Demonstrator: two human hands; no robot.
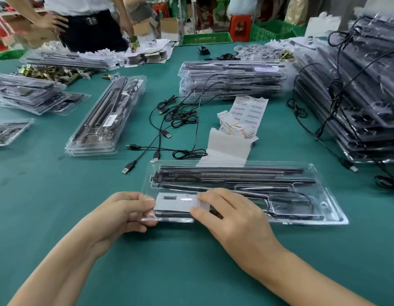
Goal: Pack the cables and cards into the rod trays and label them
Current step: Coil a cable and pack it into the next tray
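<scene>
A clear plastic rod tray with black rods lies on the green table in front of me. A grey-white card sits in its left compartment. My left hand grips the tray's left end, thumb on top. My right hand rests on the tray with its fingertips pressing the card's right edge. Loose black USB cables lie tangled behind the tray. A sheet of barcode labels and a bundle of small cards lie near the cables.
Stacks of packed trays stand at the right, centre back and left. A person in dark trousers stands across the table. Green crates sit behind.
</scene>
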